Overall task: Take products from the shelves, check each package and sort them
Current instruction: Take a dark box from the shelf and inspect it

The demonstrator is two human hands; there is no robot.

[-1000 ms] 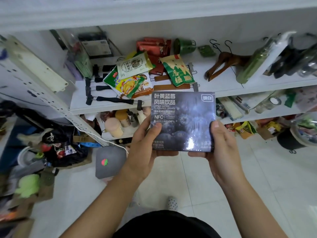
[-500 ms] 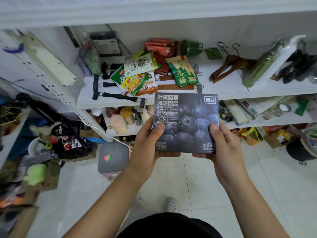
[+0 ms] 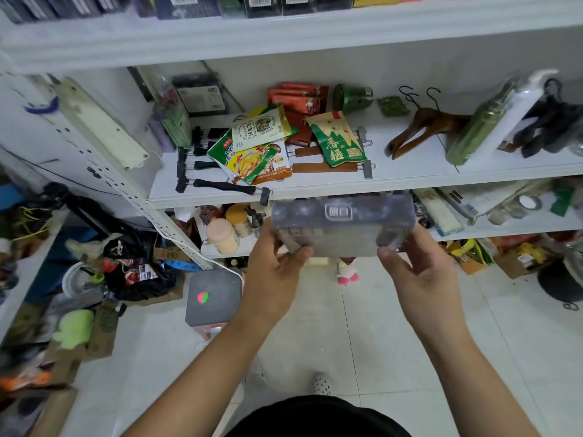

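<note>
left hand [image 3: 277, 275]: grips the dark box [image 3: 344, 225] at its left end | right hand [image 3: 421, 275]: grips its right end | box: blurry, near the white shelf [image 3: 410, 173]

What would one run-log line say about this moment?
step: package check | left hand: holds dark box | right hand: holds dark box | dark box: blurred, before white shelf

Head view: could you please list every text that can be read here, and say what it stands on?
"香榧": green pouch on the shelf.
Box, held by the left hand and right hand: print blurred, unreadable.
White pouch: print too small to read.
Yellow pouch: print too small to read.
Top-shelf labels: blurred.
</note>
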